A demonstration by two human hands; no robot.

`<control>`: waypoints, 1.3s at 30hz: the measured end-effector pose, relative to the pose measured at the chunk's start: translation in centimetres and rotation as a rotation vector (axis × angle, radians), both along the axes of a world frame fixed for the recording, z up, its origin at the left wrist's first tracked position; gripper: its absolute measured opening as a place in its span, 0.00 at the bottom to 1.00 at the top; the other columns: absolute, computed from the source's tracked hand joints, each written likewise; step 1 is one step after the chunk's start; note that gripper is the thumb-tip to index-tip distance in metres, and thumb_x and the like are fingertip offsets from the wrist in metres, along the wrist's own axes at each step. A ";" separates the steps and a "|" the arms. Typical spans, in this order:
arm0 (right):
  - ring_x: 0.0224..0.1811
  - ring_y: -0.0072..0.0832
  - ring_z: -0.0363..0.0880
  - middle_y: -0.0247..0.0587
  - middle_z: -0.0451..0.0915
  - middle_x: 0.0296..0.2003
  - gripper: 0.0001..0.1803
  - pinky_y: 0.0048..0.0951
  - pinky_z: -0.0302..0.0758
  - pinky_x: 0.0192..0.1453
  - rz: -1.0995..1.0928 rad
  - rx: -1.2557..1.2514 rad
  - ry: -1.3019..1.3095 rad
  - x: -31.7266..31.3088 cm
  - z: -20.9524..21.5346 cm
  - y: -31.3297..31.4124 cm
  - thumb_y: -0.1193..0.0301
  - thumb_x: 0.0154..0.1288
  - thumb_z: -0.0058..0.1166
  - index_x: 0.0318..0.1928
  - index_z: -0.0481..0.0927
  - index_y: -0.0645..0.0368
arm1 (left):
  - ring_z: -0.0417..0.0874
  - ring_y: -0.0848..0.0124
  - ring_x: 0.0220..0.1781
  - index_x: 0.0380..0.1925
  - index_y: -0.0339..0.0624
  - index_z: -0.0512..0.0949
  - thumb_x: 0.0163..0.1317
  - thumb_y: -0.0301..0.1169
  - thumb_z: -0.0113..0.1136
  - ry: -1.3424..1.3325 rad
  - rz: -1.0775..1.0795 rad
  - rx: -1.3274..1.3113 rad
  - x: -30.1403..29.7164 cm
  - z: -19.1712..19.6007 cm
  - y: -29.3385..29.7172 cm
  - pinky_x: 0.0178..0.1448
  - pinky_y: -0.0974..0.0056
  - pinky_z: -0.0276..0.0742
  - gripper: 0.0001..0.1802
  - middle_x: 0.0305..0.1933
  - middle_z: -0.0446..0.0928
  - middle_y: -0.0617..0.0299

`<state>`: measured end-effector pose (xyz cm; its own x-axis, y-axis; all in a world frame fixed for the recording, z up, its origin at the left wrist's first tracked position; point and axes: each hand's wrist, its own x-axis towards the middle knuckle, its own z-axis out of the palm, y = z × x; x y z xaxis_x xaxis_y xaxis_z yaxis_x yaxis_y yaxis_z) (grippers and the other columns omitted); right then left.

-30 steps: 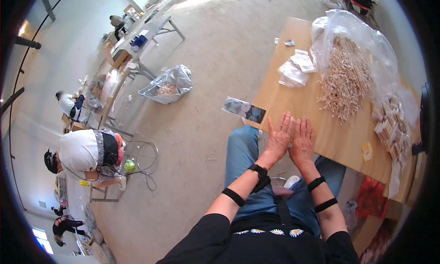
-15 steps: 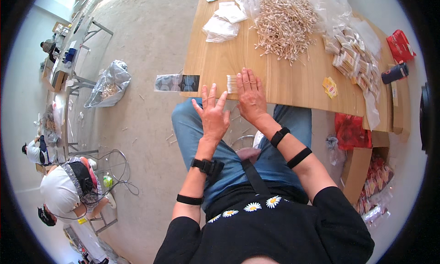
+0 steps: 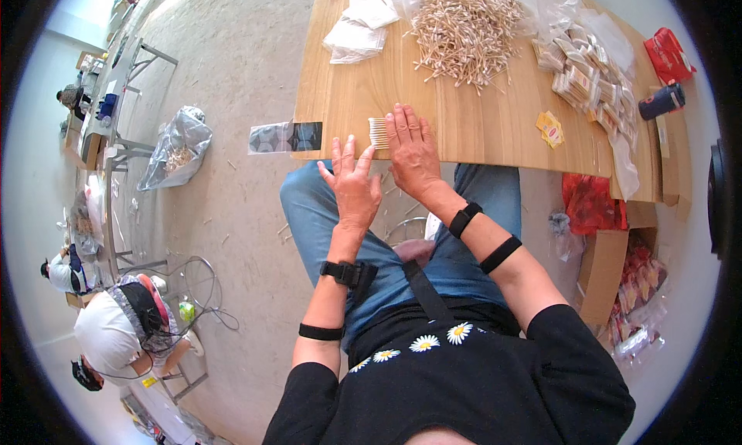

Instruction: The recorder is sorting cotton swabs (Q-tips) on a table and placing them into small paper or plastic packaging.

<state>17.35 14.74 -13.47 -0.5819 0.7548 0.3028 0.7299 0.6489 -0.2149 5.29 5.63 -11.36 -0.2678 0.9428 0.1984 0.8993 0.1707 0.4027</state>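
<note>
A small row of cotton swabs lies side by side on the wooden table, close to its front edge. My right hand rests flat against the row's right side, fingers stretched out and covering part of it. At the row's near left corner is my left hand, its fingers spread and the fingertips by the table edge. Neither hand grips anything. Left of the row, a clear plastic bag with a dark part sticks out over the table's left edge.
A big heap of loose cotton swabs covers the far middle. Flat clear bags lie far left; filled packs pile up at right beside yellow cards. A dark blue cylinder stands farther right. Another person bends at lower left.
The whole table has shifted slightly left and up in the view. My hands keep nearly the same pose around the row of swabs.
</note>
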 end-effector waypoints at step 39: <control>0.80 0.46 0.52 0.56 0.58 0.74 0.41 0.48 0.49 0.81 -0.007 -0.004 -0.009 -0.1 0.0 0.1 0.72 0.56 0.59 0.71 0.62 0.66 | 0.51 0.50 0.81 0.57 0.53 0.80 0.59 0.30 0.65 -0.043 0.021 -0.024 -0.5 -0.4 0.7 0.75 0.27 0.38 0.23 0.74 0.64 0.52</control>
